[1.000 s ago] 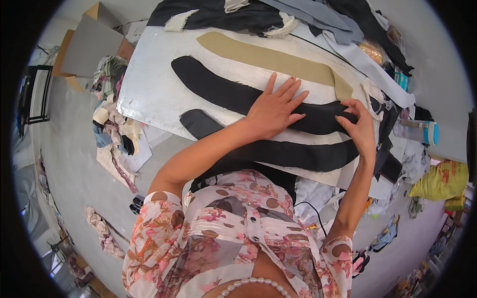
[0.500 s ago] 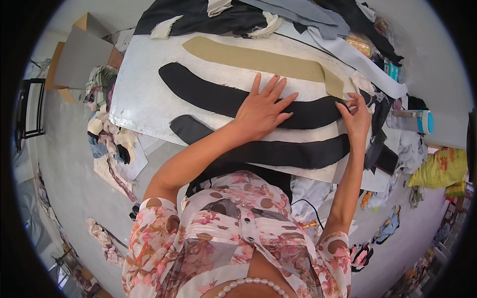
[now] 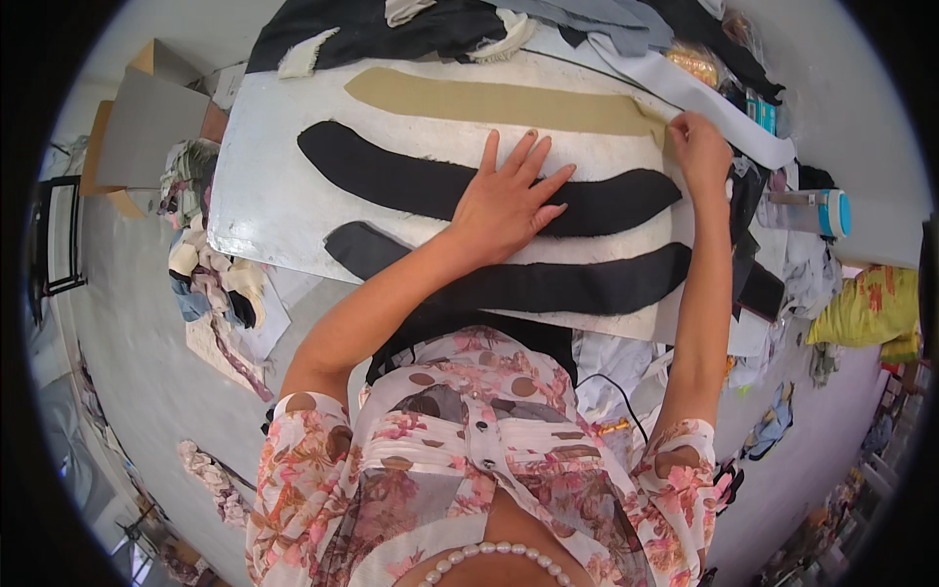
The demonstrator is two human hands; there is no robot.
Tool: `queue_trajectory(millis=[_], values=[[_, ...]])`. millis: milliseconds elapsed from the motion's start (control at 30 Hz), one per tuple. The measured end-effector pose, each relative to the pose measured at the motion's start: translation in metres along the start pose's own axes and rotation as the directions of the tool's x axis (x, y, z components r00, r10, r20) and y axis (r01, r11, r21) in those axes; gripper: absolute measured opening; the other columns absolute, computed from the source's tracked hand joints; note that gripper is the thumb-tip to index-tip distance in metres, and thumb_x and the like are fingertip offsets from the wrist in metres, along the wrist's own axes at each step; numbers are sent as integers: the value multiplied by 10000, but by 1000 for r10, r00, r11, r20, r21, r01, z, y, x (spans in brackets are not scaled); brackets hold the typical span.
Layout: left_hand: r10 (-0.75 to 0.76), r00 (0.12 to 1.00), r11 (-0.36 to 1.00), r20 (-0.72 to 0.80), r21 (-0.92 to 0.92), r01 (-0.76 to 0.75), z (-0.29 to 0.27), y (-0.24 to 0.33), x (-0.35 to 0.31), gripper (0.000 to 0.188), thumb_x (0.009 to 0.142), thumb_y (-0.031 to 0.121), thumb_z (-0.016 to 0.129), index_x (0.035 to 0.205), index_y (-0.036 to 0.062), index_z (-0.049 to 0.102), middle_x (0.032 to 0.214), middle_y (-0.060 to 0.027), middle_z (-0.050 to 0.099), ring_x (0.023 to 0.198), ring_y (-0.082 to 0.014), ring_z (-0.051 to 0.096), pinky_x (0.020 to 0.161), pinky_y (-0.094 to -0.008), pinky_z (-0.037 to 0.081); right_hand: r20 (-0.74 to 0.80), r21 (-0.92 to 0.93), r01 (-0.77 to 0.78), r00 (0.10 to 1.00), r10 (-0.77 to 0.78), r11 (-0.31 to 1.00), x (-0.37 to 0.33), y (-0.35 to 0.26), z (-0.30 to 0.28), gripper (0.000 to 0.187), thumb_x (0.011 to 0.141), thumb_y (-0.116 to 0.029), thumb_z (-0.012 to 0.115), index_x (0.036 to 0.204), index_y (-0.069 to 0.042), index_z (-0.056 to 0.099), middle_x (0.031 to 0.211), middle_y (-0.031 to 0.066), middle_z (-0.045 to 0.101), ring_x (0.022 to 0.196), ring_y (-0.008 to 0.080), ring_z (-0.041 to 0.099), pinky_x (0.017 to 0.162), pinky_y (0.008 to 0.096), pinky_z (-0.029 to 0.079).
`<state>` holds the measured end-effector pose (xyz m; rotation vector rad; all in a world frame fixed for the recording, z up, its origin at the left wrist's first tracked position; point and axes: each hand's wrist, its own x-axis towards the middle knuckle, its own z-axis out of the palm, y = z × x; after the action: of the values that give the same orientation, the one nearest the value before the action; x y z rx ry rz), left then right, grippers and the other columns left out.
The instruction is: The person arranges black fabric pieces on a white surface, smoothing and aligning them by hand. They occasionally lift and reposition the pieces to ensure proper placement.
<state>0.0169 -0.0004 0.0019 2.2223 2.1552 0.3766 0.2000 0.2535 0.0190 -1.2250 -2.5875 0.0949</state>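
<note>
My left hand (image 3: 504, 201) lies flat with spread fingers on a curved black fabric piece (image 3: 391, 174) in the middle of the table. Beyond it stretches a khaki fabric piece (image 3: 489, 105), similar in shape. Its right end is lifted and folded, and my right hand (image 3: 701, 157) has its fingers pinched together on that end. Closer to me lies another dark fabric piece (image 3: 577, 286), partly covered by my left forearm. All three pieces run roughly side by side across the white tabletop (image 3: 264, 186).
Black cloth (image 3: 362, 34) and grey cloth (image 3: 606, 22) are heaped along the far edge. A clear container with a blue lid (image 3: 836, 212) stands past the right edge. Cardboard boxes (image 3: 152, 127) and fabric scraps (image 3: 210, 269) sit to the left. A yellow sack (image 3: 861, 308) is at far right.
My right hand has moved away from the black piece's right end, farther out to the khaki piece, whose end is now pinched and raised. My left hand stays flat on the black piece.
</note>
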Motion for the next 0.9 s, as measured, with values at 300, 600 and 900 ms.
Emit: queue_trajectory(millis=[300,600,900], values=[[-170,972,926,-164,-364,101,-22,-18,-13,507,1007,357,454,1479,183,389,1517,-165,367,1450,-336,261,1159,-567,121,103,664,-17,992,-69,747,-106,-109,-60,24,820,-35,690,840,-32,676,738,23,615,636,112,557,581,253,428],[-699,558,687,-447,-638,349,-63,-90,-152,259,974,212,540,1130,63,683,1187,-129,673,1297,-337,509,1094,-456,321,97,808,224,862,-497,546,-152,-240,-15,166,761,-17,753,898,-17,660,758,69,603,620,160,575,558,259,457],[-770,468,631,-434,-633,450,-30,-61,-202,292,999,259,491,1163,94,668,1269,-140,626,1372,-332,416,1153,-531,118,9,502,527,789,-614,685,-143,-306,25,144,785,-113,713,853,-41,609,825,98,596,829,281,628,655,392,510]])
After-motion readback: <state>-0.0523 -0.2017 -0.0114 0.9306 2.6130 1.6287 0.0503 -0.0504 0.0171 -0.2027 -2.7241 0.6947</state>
